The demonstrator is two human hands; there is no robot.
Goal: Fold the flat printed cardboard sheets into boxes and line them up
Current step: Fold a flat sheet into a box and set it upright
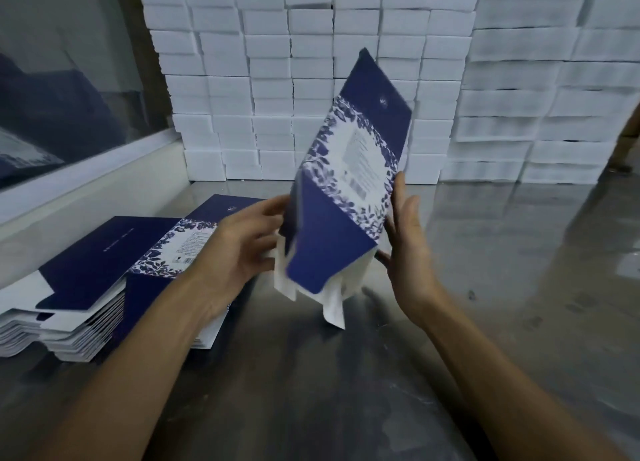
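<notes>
Head view of a steel worktop; a partly formed box, navy with a white floral label panel, is held tilted above the worktop's middle, its upper end leaning away to the right, its white lower flaps hanging loose just over the surface. Left hand: fingers reach to the box's left edge near the lower flaps, lightly curled against it; how firm the hold is cannot be told, owing to blur. Right hand: fingers straight and together, flat against the box's right side, the thumb hidden. At left, a stack of flat printed sheets lies on the worktop, partly beneath the left forearm. Behind, a wall of stacked white foam blocks spans the worktop's far edge.
</notes>
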